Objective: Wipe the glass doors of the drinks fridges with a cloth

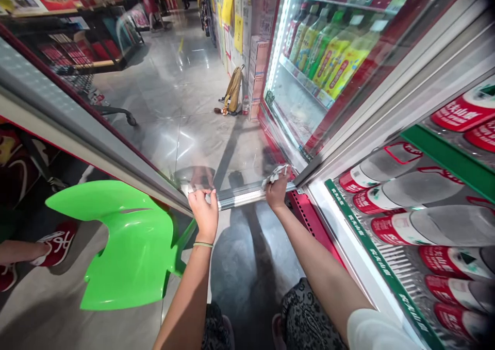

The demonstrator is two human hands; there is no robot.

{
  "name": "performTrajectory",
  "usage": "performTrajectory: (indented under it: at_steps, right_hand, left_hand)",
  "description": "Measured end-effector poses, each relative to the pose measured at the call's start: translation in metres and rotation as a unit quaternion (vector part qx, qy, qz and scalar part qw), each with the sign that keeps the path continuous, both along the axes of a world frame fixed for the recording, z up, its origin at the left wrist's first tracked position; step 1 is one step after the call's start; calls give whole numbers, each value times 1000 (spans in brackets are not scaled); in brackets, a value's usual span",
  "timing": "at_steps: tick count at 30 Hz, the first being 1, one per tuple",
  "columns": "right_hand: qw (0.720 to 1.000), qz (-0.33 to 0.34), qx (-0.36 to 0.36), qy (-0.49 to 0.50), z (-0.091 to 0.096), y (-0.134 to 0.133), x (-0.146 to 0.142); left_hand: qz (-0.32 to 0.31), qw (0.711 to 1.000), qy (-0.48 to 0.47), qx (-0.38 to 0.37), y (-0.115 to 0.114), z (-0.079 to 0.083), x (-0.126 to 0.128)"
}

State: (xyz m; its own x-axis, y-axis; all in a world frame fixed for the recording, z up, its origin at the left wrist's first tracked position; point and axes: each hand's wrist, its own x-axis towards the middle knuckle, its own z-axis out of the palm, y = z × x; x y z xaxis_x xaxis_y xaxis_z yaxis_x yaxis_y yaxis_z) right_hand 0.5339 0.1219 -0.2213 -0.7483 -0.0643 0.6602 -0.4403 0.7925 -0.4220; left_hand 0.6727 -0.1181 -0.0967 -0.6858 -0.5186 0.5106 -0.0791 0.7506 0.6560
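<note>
A glass cooler door with a pale metal frame stands swung out before me. My left hand grips the bottom rail of that door near its left corner, the thumb and fingers closed over the edge. At the rail's other end, near the hinge side, my right hand is closed around a crumpled white cloth or tissue. The cloth touches the lower part of the door there. Most of my right fingers are hidden by the cloth and the hand's own back.
A bright green plastic chair stands close to my left, with a person's red shoe beyond it. Large water bottles fill the cooler shelves at right. Through the glass show another drinks cooler, a tan backpack and a cart.
</note>
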Motion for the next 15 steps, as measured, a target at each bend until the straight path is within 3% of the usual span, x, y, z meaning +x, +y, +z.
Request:
performTrajectory:
  at_steps: [2, 4, 7, 8, 10, 12, 15]
  right_hand:
    - [1000, -8, -2, -8, 2, -13, -1]
    - [998, 42, 34, -17, -1, -19, 3]
    - [993, 90, 71, -29, -11, -6, 5]
    - [996, 67, 57, -32, -13, 2, 4]
    - [998, -41, -18, -35, -13, 18, -2]
    - [983, -147, -99, -38, -8, 21, -8]
    - [975, -177, -125, -42, 4, 1, -7]
  left_hand:
    - [11, 1000, 3, 2, 5, -2, -2]
    - [23, 1000, 14, 9, 11, -4, -3]
    - [32, 999, 28, 25, 19, -7, -6]
    - [33, 999, 28, 28, 20, -8, -6]
    - [34, 999, 25, 27, 18, -9, -6]
    - [31, 999, 21, 23, 16, -9, -5]
    - [30, 999, 17, 15, 13, -9, -5]
